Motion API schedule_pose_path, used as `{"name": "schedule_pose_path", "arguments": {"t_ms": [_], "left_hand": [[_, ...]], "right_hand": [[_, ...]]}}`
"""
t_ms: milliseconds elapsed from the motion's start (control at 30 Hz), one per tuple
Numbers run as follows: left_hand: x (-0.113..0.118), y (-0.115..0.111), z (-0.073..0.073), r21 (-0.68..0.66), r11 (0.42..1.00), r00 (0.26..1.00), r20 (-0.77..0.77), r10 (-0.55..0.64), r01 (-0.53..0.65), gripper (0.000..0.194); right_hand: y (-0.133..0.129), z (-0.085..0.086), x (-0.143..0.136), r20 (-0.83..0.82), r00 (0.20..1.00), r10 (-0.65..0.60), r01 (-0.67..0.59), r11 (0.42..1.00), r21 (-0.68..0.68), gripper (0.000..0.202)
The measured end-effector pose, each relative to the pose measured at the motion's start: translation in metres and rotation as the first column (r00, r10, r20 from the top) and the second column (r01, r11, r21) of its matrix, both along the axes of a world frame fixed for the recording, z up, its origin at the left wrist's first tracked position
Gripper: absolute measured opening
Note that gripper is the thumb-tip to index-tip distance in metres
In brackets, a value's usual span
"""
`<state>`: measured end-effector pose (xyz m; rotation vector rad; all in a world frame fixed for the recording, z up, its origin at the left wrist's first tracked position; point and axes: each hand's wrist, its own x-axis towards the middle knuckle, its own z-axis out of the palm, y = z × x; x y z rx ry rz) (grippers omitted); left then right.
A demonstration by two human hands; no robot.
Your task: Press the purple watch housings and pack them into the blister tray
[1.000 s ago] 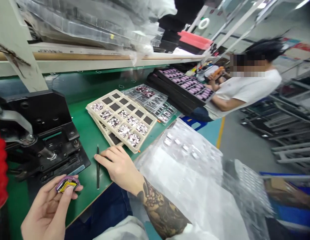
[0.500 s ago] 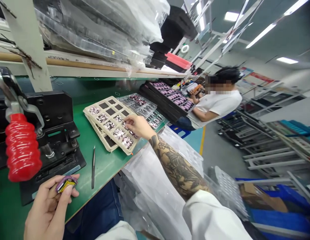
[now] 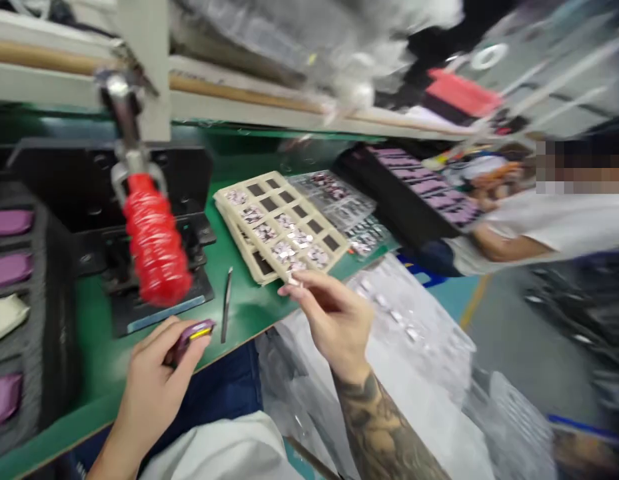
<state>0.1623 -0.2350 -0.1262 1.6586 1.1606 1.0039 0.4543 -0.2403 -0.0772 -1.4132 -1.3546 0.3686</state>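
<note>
My left hand [image 3: 152,380] is closed around a small purple casing [image 3: 186,339] with a yellow strip inside, held low over the bench's front edge. My right hand [image 3: 339,313] pinches a tiny pale, shiny piece [image 3: 292,280] between thumb and fingertips, just off the near corner of a beige compartment tray [image 3: 262,209]. Small shiny pieces fill several of its cells; others show dark bottoms. Another tray lies partly hidden beneath it. On the green bench between my hands lie tweezers [image 3: 226,307], touched by neither hand.
A press with a red handle [image 3: 156,247] stands behind my left hand. Far left is a dark foam tray [image 3: 52,320] with purple casings. Clear plastic trays [image 3: 356,210] and a black tray of purple parts [image 3: 389,193] lie right, near a seated person [image 3: 529,223].
My right hand has drawn back from the tray's cells toward me, pinching a small piece. My left hand still holds the purple casing. The view has swung left, revealing the foam tray.
</note>
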Motion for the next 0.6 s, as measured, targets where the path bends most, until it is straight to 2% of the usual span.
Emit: {"name": "schedule_pose_path", "arguments": {"t_ms": [67,133,233,433,600], "left_hand": [[0.001,0.003,0.005,0.002,0.999,0.999,0.015,-0.038,0.038,0.018],[0.002,0.006,0.009,-0.009,0.998,0.997,0.040,-0.066,0.067,0.020],[0.001,0.007,0.012,-0.018,0.994,0.992,0.064,-0.104,0.106,0.022],[0.003,0.005,0.013,-0.010,0.990,0.989,0.058,-0.138,0.139,0.017],[0.004,0.006,0.011,-0.022,0.987,0.987,0.013,-0.159,0.159,0.016]], "right_hand": [[-0.012,-0.017,-0.032,-0.076,0.988,0.134,-0.133,0.991,0.008,0.024],[-0.013,-0.027,-0.057,-0.096,0.966,0.242,-0.239,0.970,0.042,0.024],[-0.001,-0.029,-0.079,-0.080,0.946,0.315,-0.305,0.945,0.120,0.016],[0.023,-0.016,-0.087,0.008,0.876,0.482,-0.482,0.876,0.029,0.007],[0.023,-0.019,-0.083,-0.047,0.865,0.500,-0.500,0.866,0.014,0.007]]}}
